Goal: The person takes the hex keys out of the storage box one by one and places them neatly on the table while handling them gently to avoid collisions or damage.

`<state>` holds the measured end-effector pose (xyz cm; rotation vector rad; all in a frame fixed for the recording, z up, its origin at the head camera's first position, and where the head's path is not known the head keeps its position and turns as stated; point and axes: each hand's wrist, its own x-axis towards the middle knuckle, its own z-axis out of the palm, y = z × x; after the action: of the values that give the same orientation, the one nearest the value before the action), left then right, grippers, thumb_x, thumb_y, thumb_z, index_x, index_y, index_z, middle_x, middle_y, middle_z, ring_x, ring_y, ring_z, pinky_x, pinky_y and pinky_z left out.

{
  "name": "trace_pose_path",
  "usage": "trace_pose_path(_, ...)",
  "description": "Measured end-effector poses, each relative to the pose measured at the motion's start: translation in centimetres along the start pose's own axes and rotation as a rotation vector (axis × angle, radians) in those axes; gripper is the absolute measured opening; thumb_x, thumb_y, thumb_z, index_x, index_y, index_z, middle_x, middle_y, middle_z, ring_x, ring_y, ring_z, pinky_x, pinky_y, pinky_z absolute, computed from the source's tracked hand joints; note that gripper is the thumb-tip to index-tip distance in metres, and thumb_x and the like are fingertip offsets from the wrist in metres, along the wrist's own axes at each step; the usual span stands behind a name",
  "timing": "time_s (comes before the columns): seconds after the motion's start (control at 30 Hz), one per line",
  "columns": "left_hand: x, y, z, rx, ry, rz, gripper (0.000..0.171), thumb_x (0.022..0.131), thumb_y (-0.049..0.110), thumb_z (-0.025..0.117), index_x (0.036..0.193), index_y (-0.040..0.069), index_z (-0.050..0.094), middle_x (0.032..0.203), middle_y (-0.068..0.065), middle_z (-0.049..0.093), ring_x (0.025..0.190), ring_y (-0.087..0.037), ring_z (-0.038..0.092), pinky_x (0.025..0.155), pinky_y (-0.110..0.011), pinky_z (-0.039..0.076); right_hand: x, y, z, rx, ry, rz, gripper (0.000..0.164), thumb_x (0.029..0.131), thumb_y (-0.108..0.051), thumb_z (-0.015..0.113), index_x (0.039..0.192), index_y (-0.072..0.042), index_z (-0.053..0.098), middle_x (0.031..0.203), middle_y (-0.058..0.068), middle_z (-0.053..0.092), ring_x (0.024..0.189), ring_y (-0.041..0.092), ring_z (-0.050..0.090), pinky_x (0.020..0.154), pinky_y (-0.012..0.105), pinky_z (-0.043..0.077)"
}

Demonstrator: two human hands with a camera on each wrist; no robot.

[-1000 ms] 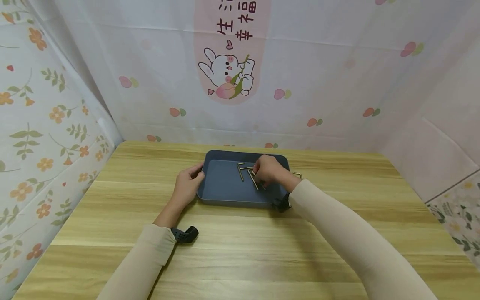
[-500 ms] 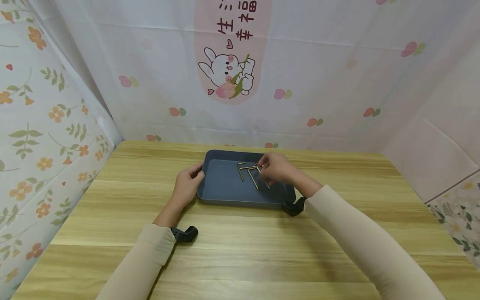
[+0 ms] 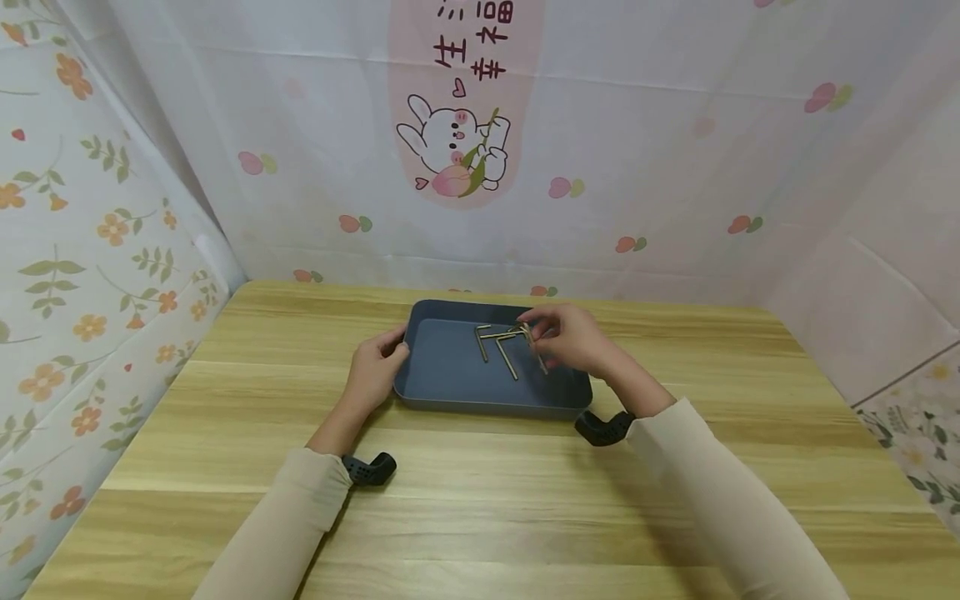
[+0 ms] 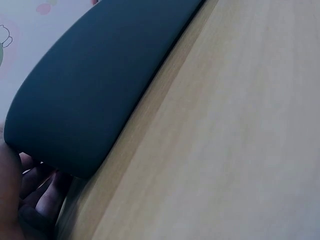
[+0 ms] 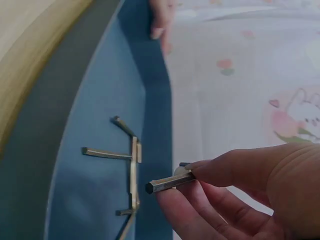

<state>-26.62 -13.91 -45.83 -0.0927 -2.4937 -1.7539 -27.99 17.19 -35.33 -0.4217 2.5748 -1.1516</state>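
A shallow dark blue tray [image 3: 442, 367] lies on the table. My left hand [image 3: 372, 371] holds its left end, thumb at the rim and the other fingers against the outside wall; the left wrist view shows those fingers [image 4: 47, 192] partly hidden under the tray's corner. My right hand [image 3: 573, 337] is over the tray's right part. It pinches a brass-coloured hex key [image 5: 170, 183] between thumb and fingers, its long arm sticking out. Several more L-shaped hex keys [image 3: 507, 358] lie loosely together on the tray floor, some crossing or touching.
The wood-grain table [image 3: 480, 500] extends around the tray. Behind it hangs a printed cloth [image 3: 637, 167], and a floral cloth [image 3: 97, 250] hangs on the left. A black wrist-worn device [image 3: 603, 427] sits at the right wrist, near the tray's front right corner.
My right hand has lifted a hex key from the group and drawn it right, away from the others. The left hand and the tray stay where they were.
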Motion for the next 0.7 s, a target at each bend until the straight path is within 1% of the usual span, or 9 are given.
trace_pose_path(0.23,-0.2,0.1,-0.2,-0.002,-0.002,-0.01,0.045,0.103,0.015,0.051,0.147,0.007,0.054,0.149,-0.016,0.055,0.138,-0.028,0.053,0.107,-0.046,0.049,-0.9,0.7,-0.3,0.079,0.086,-0.03,0.044,0.095,0.001,0.061,0.138,-0.002,0.059,0.102,0.016,0.061,0.097,0.039,0.068,0.066,0.035,0.061)
trace_pose_path(0.3,-0.2,0.1,-0.2,0.001,-0.001,-0.01,0.045,0.103,0.015,0.051,0.147,0.007,0.054,0.149,-0.015,0.055,0.138,-0.028,0.053,0.107,-0.046,0.049,-1.2,1.0,-0.4,0.118,0.105,-0.028,0.044,0.095,0.001,0.061,0.139,-0.002,0.058,0.101,0.014,0.06,0.096,0.038,0.068,0.067,0.034,0.062)
trace_pose_path(0.4,-0.1,0.1,-0.2,0.001,0.001,-0.009,0.044,0.103,0.015,0.051,0.146,0.007,0.055,0.149,-0.015,0.056,0.138,-0.028,0.054,0.106,-0.046,0.049,-1.7,1.4,-0.7,0.172,0.141,-0.009,0.045,0.095,0.0,0.061,0.14,-0.002,0.057,0.1,0.012,0.058,0.093,0.032,0.068,0.069,0.034,0.062)
trace_pose_path(0.53,-0.1,0.0,-0.2,0.005,-0.002,-0.007,0.045,0.103,0.015,0.051,0.147,0.008,0.054,0.149,-0.015,0.055,0.137,-0.029,0.054,0.106,-0.046,0.049,-2.5,2.1,-1.5,0.205,0.174,0.017,0.047,0.096,-0.003,0.062,0.142,-0.004,0.055,0.104,0.011,0.059,0.089,0.018,0.068,0.071,0.034,0.062)
trace_pose_path(0.63,-0.1,0.0,-0.2,0.006,-0.005,-0.008,0.045,0.103,0.015,0.05,0.147,0.008,0.053,0.15,-0.015,0.055,0.138,-0.029,0.053,0.106,-0.047,0.049,-3.1,2.6,-2.0,0.222,0.192,0.034,0.048,0.098,-0.004,0.061,0.145,-0.005,0.053,0.108,0.013,0.061,0.088,0.013,0.068,0.073,0.033,0.063)
trace_pose_path(0.7,-0.1,0.0,-0.2,0.006,-0.011,-0.007,0.045,0.103,0.016,0.05,0.148,0.008,0.053,0.15,-0.015,0.054,0.138,-0.029,0.053,0.107,-0.047,0.049,-3.3,2.9,-2.2,0.231,0.203,0.044,0.048,0.098,-0.004,0.06,0.146,-0.005,0.052,0.11,0.014,0.061,0.089,0.013,0.069,0.073,0.032,0.063)
